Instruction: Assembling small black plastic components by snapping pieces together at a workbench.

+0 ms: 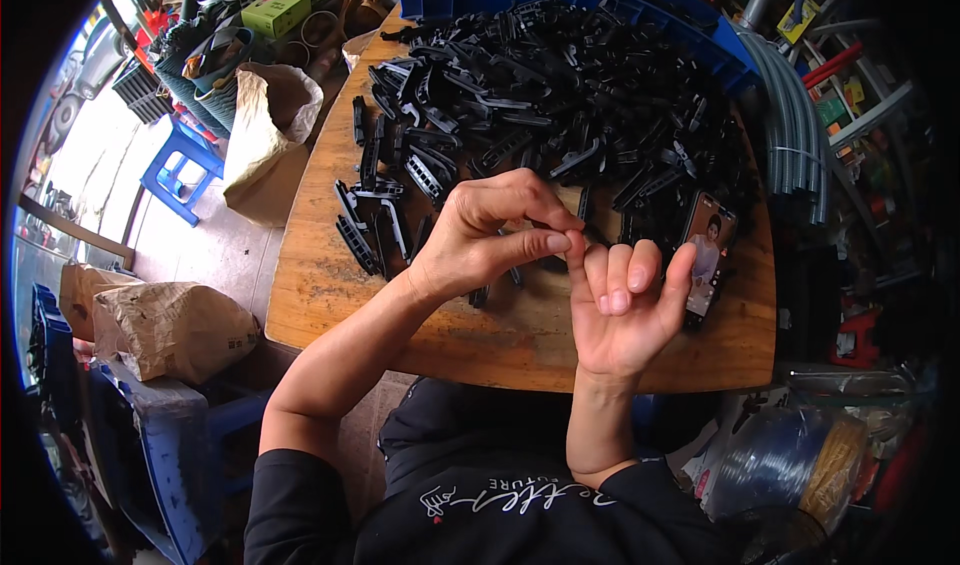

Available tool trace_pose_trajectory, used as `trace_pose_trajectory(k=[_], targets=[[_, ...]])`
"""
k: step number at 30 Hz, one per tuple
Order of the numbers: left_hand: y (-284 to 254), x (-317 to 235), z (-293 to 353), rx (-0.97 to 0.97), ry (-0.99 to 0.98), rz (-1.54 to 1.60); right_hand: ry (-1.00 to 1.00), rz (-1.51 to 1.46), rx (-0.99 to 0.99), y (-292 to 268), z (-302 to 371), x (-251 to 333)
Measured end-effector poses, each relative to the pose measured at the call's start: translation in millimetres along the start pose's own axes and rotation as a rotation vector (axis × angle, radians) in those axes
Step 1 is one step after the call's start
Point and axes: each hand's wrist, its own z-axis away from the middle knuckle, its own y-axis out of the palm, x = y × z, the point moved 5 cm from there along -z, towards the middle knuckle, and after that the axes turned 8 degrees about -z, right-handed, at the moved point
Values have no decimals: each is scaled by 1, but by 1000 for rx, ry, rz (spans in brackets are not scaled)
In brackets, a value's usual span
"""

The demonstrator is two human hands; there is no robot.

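— How were the hands held, and where were the parts?

— The left hand (480, 240) was pinched onto the index fingertip of the right hand (625, 305), whose palm was turned up, fingers half curled; whether anything was gripped between them could not be told. The heap of black moulded plastic clips (560, 95) was spread on the round wooden table (330, 295), beyond both hands.

— What risk was judged?

— Clips near the table edge (360, 230) could be swept off by a forearm, and the propped phone (705, 255) knocked flat.
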Motion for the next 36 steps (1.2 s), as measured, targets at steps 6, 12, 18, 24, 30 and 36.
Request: trace_pose_trajectory(k=[6, 12, 18, 24, 30, 36], targets=[[10, 6, 0, -6, -210, 313, -20, 2, -1, 3, 2, 7], [10, 21, 4, -14, -310, 487, -91, 117, 18, 5, 1, 5], [0, 29, 2, -88, -339, 594, -163, 238, 70, 11, 2, 6], [-40, 42, -4, -287, -178, 1020, -158, 255, 97, 12, 3, 0], [-140, 42, 69, -641, 166, 1232, -119, 372, 170, 6, 7, 5], [-159, 37, 97, -673, 138, 1227, -43, 395, 232, 18, 7, -13]])
